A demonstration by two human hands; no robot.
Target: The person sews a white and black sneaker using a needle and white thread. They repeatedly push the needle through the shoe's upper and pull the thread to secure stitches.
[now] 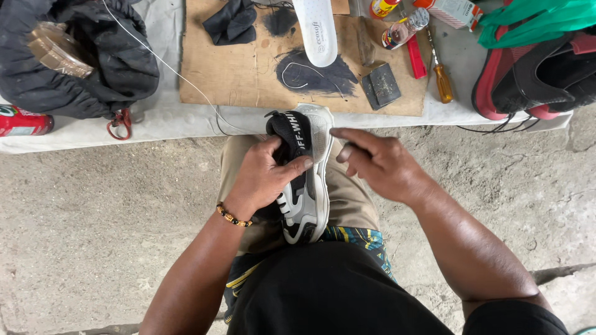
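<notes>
At frame centre, a sneaker point(302, 180) is clasped in the left hand point(261, 177)'s grip; its sole is touched by the right hand point(379, 164), fingers loosely extended.

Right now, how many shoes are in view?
2, maybe more. One black, grey and white shoe rests on the person's lap, gripped by the left hand, with the right hand beside its sole. One red and black shoe lies top right; its cut-off heap may hide another.

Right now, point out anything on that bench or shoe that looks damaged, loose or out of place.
The white insole lies out of any shoe on the brown board, over a black smear. A loose white thread trails across the board to the sneaker, held in the left hand.
</notes>
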